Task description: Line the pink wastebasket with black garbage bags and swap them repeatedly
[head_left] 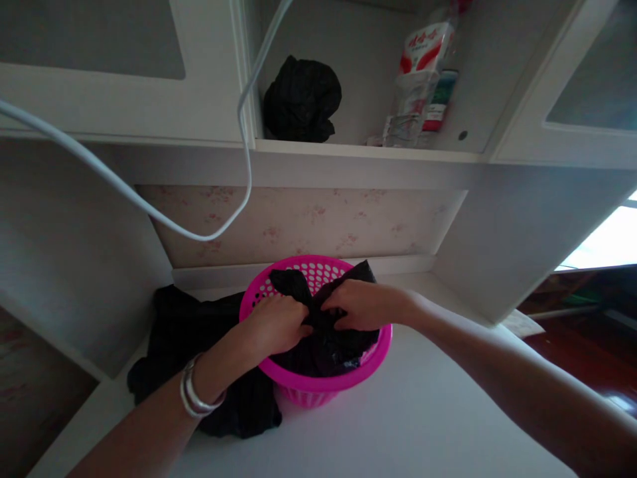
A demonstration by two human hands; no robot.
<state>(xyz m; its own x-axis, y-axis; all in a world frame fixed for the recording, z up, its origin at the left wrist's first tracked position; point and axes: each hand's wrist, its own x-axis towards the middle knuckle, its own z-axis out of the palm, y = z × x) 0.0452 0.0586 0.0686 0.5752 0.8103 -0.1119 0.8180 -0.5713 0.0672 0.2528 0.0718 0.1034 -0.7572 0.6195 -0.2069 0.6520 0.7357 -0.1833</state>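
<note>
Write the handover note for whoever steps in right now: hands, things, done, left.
Left hand: closed on the black crumpled cloth inside the round pink perforated plastic basket.
Right hand: gripping the same cloth at its top.
Things: basket sits on the white desk; a second black garment lies on the desk left of it, touching it.
Done: one cloth is in the basket.
Left: second garment is outside it.

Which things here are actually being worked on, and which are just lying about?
In hand:
- left hand and right hand, both gripping the black cloth
- pink basket holding that cloth

Lying about:
- black garment on the desk, left of the basket
- black bundle on the shelf
- bottles
- white cable
</note>
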